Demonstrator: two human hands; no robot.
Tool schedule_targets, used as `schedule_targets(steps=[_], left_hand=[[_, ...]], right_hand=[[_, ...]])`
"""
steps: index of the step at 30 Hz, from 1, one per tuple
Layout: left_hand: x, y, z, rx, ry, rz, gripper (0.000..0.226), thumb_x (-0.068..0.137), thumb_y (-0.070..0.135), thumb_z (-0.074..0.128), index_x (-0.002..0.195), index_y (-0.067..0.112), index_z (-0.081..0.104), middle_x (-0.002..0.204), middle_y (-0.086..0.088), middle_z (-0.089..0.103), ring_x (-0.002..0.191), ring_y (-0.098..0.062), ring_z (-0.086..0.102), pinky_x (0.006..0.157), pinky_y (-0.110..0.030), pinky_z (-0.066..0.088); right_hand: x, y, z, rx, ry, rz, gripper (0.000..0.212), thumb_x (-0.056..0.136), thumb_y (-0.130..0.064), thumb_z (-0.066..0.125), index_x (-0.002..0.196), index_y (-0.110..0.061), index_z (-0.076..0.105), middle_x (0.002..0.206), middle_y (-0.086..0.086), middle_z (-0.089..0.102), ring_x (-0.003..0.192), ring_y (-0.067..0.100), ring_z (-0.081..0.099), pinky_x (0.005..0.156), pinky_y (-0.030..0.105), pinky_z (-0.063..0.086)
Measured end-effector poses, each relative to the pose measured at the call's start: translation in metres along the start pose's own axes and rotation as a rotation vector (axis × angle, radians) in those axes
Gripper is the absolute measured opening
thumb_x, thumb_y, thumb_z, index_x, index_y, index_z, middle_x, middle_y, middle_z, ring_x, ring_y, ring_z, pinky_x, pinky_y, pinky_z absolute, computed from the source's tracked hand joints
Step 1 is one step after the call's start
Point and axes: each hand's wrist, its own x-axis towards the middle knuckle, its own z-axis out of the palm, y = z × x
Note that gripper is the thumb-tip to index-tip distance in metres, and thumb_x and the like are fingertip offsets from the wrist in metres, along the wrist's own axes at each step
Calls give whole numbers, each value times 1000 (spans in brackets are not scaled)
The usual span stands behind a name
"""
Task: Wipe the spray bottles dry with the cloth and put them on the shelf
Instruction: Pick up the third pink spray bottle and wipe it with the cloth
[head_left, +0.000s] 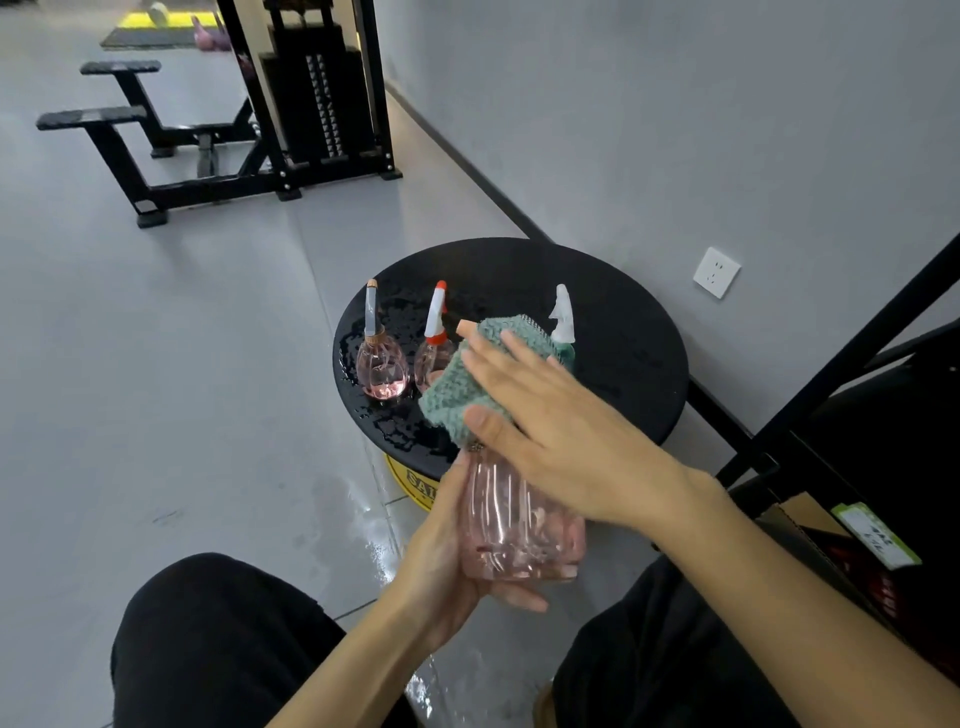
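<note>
Fingers (498, 374) of the right hand (561, 441) lie straight, slightly spread, pressing the cloth (452, 384) onto the top of the pink bottle (514, 525). The left hand (447, 566) grips its base. Its axis runs 6 to 12 o'clock; the shelf (852, 358) stands at 3 o'clock, nearer the right hand.

The left hand (452, 561) grips a pink bottle (514, 525) at centre. The right hand (550, 431) lies flat, fingers straight, pressing a green cloth (457, 384) over the bottle's top. Toward 12 o'clock, a wet black table (623, 322) bears a tan-capped bottle (381, 364), a red-trigger bottle (434, 343) and a green bottle (563, 322). A shelf (831, 374) stands at 3 o'clock and a gym machine (306, 104) at 11.
</note>
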Motion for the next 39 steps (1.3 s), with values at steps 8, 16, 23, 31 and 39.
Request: schedule_targets(steps=[8,16,23,31,39], left_hand=[[1,-3,-7,-54,69,27,54,82,59,37,107,23,69,96,-19,74,69,-35,72,42,-36,56],[5,-6,-2,-85,42,-43,62,95,58,24,93,28,77,94,-14,75,73,-32,73,47,-36,56],[7,0,-10,-139,113,35,52,91,54,34,90,26,77,86,-11,75,65,-29,73,44,-38,57],[9,7,-5,-224,106,54,50,99,47,33,94,23,77,96,-7,75,79,-21,74,55,-35,58],[11,11,-11,-268,110,67,56,88,58,39,99,19,78,109,-11,72,95,-21,70,78,-35,59]], right_hand=[[-12,-8,3,59,-32,-14,69,94,-62,20,154,-32,5,159,-22,-9,141,-7,-21,118,24,-3],[-16,4,1,108,75,74,54,102,-47,26,153,-36,13,157,-29,-1,141,-10,-16,116,23,1],[-54,-8,8,200,26,60,58,96,-55,24,150,-47,5,151,-40,-7,135,-22,-14,113,13,-1],[-43,-25,18,264,177,49,62,98,-52,17,152,-33,-6,155,-28,-19,136,-15,-26,113,14,-10],[-50,-34,55,181,397,62,58,97,-44,13,152,-37,-2,158,-27,-11,145,-2,-16,119,33,6]])
